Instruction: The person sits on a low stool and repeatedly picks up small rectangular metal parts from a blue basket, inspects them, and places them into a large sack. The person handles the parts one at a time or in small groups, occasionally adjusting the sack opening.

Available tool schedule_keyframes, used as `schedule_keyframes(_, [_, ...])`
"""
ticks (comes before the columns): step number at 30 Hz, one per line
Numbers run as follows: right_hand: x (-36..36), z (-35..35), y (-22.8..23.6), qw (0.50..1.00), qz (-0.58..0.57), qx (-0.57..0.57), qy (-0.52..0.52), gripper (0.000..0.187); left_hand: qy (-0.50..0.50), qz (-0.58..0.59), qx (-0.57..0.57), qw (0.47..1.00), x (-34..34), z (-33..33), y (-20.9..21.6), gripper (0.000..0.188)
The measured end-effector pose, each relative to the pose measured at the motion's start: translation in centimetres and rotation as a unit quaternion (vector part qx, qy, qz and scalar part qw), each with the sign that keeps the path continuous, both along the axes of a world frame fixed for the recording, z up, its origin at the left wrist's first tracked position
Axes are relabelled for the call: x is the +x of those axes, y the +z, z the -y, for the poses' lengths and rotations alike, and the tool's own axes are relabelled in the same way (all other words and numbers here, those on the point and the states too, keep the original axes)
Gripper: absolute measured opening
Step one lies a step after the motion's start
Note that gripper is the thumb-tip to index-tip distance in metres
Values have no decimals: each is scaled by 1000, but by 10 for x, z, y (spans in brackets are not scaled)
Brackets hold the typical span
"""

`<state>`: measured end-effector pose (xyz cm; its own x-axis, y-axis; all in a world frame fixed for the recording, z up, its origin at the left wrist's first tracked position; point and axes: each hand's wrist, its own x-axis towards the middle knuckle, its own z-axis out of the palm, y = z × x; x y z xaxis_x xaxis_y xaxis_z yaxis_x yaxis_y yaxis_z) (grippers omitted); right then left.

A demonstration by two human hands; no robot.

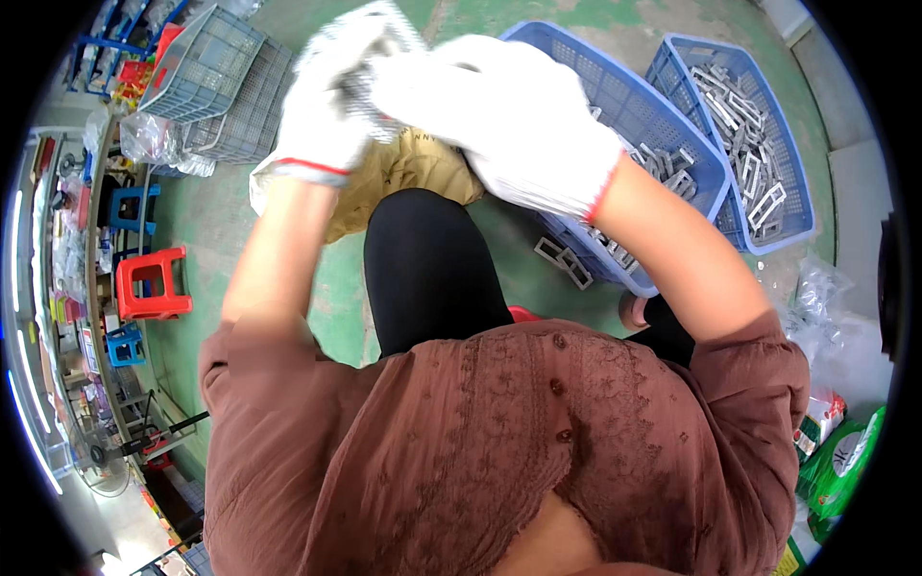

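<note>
White knitted gloves with red cuffs cover both my hands, raised together at the top of the view. My left hand (pixel 322 106) is closed around a silvery-grey piece with a ridged or perforated surface (pixel 362 91), blurred by motion. From the other side my right hand (pixel 528 110) reaches across, its fingers pressed onto the same piece. Its full shape is hidden by the gloves. Just beneath the hands, a tan woven sack (pixel 389 187) stands in front of my knee. The right forearm passes over a blue plastic crate (pixel 552 43) holding several grey rectangular metal frames (pixel 672 173).
Another blue crate (pixel 802 182) full of similar frames stands farther right. Two loose frames (pixel 565 261) lie on the green floor beside the nearer crate. Grey-blue crates (pixel 206 72) are stacked at the far left, with a red stool (pixel 154 285) and shelving (pixel 91 221) along that side.
</note>
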<state>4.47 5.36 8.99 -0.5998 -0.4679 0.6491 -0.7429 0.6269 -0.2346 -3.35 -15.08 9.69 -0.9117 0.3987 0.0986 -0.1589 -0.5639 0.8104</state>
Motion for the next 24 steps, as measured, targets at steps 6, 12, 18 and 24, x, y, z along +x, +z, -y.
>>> schedule_keyframes(6, [-41, 68, 21, 999, 14, 48, -18, 41, 206, -90, -244, 943, -42, 123, 15, 26])
schedule_keyframes(12, [-92, -61, -65, 973, 169, 64, -141, 49, 145, 12, -419, 896, -51, 156, -46, 17])
schedule_keyframes(18, [-47, -184, -217, 820, 437, 237, -283, 39, 19, 99, -509, 855, -88, 141, -99, 60])
schedule_keyframes(24, [-40, -179, -304, 739, 541, 225, -332, 36, 56, 133, -536, 832, -80, 116, -51, 54])
